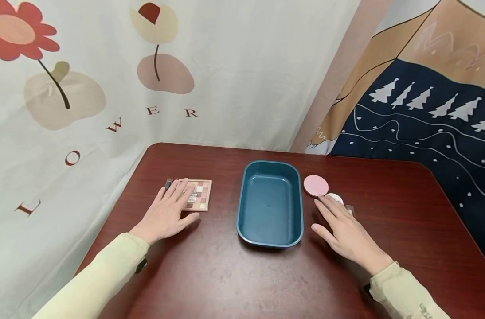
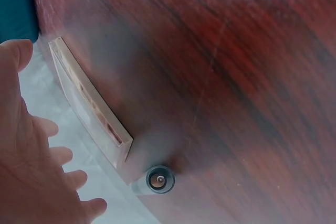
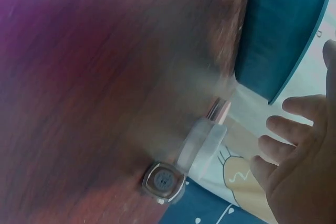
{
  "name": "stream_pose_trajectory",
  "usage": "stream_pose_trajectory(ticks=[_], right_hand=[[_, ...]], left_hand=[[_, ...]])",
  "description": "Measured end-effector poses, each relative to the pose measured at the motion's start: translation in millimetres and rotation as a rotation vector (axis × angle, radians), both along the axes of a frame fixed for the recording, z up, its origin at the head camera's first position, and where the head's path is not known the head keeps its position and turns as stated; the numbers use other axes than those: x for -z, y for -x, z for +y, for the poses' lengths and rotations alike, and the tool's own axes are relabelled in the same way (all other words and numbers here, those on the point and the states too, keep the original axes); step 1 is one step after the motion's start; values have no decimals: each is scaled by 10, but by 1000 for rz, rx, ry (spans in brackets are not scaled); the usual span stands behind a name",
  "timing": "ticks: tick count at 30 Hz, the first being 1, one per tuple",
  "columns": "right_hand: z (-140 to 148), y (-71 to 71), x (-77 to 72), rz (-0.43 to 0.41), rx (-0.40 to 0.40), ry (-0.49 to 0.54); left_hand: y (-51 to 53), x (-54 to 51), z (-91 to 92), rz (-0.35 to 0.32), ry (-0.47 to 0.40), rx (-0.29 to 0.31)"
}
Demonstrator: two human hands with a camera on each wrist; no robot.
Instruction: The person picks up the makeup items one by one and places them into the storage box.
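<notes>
An eyeshadow palette [image 1: 201, 195] lies left of the blue tray [image 1: 270, 208]. My left hand [image 1: 164, 217] hovers over its left part, fingers spread, holding nothing; the left wrist view shows a gap between hand [image 2: 37, 156] and palette [image 2: 89, 98]. A small dark tube [image 1: 168, 183] is beside the palette, its round end [image 2: 160, 179] facing the left wrist camera. Right of the tray lie a pink disc [image 1: 316, 185], a white round item [image 1: 336, 198] and a small clear-and-brown bottle [image 3: 164, 181]. Above these, my right hand [image 1: 348, 232] is spread with nothing in it.
The dark red wooden table [image 1: 226, 283] has rounded back corners. Behind it hangs a white curtain [image 1: 242, 75] with flower prints, and at the right a navy and tan cloth [image 1: 418, 115] with tree prints.
</notes>
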State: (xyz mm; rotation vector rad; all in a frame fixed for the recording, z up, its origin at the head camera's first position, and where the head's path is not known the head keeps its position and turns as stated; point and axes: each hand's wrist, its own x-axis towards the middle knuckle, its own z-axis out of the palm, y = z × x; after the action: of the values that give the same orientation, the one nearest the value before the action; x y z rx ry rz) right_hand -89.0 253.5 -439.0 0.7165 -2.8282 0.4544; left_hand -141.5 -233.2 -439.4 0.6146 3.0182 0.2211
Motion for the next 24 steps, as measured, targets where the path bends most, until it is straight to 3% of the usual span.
stream_pose_trajectory(ticks=[17,24], right_hand=[[-204,-10,-33,-115,34,109],[-276,-66,-13,-143,60,152]], left_hand=[[147,-47,-2,18,22,20],[205,-20,-20,-12,11,24]])
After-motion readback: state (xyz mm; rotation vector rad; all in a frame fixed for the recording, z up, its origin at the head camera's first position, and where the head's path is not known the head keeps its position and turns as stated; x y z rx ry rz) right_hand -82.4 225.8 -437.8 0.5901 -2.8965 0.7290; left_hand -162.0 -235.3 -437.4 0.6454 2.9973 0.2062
